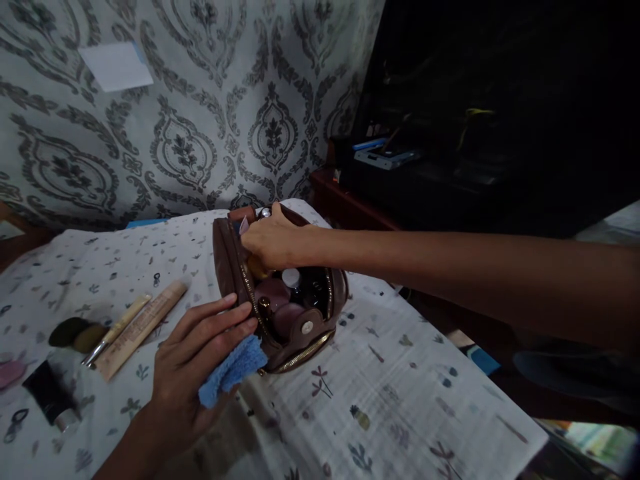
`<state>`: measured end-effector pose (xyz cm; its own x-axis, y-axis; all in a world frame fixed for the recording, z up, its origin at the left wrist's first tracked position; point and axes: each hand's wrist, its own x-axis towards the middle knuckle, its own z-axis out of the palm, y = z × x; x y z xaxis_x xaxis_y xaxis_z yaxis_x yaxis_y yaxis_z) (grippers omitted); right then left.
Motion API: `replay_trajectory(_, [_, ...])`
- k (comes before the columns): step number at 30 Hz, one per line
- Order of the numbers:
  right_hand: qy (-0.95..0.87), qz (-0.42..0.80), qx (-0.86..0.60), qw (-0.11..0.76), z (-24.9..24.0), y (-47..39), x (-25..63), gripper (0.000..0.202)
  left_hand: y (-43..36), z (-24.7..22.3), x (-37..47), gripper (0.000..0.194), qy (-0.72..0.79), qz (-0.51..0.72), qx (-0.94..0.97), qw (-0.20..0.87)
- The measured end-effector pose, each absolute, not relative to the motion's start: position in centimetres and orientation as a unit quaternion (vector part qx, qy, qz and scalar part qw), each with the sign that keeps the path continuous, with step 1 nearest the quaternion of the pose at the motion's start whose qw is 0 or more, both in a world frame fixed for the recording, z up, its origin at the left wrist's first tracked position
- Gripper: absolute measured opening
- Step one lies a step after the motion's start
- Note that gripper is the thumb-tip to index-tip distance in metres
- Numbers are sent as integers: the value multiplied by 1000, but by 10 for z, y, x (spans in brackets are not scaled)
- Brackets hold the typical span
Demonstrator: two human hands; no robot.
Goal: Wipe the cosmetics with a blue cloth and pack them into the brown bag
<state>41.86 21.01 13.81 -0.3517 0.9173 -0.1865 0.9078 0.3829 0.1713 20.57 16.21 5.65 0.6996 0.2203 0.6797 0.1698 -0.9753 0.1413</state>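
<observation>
A brown toiletry bag (227,257) with gold zips sits unzipped on the cloth-covered surface. My right hand (275,241) reaches down into its far part, fingers curled; the fingertips and whatever they grip are hidden. Beside it a yellowish item (257,268) shows in the bag. Nearer me lie a bottle with a white cap (291,277), a gold-capped item (265,306) and pinkish rounded items (289,319). My left hand (203,353) holds a folded blue cloth (234,371) between thumb and palm, its fingertips resting against the bag's near left side.
Left of the bag lie a beige tube (143,330), a slim gold tube (120,327), a black tube (50,395), two dark rounded sponges (70,331) and a pink item (11,371). Patterned wallpaper (185,147) rises behind. A dark screen (500,87) stands at right.
</observation>
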Motion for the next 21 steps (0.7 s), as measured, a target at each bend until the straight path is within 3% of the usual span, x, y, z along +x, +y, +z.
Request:
replay_trajectory(6, [822, 6, 549, 152, 150, 205, 429, 25, 163, 54, 205, 34, 102, 383, 918, 35])
replay_trajectory(10, [820, 3, 560, 120, 149, 205, 442, 31, 163, 50, 207, 35, 101, 403, 909, 46])
replay_trajectory(14, [818, 5, 564, 114, 147, 204, 448, 23, 164, 49, 208, 36, 95, 409, 906, 49])
replay_trajectory(21, [838, 85, 525, 127, 137, 201, 440, 21, 163, 53, 209, 34, 93, 401, 910, 50])
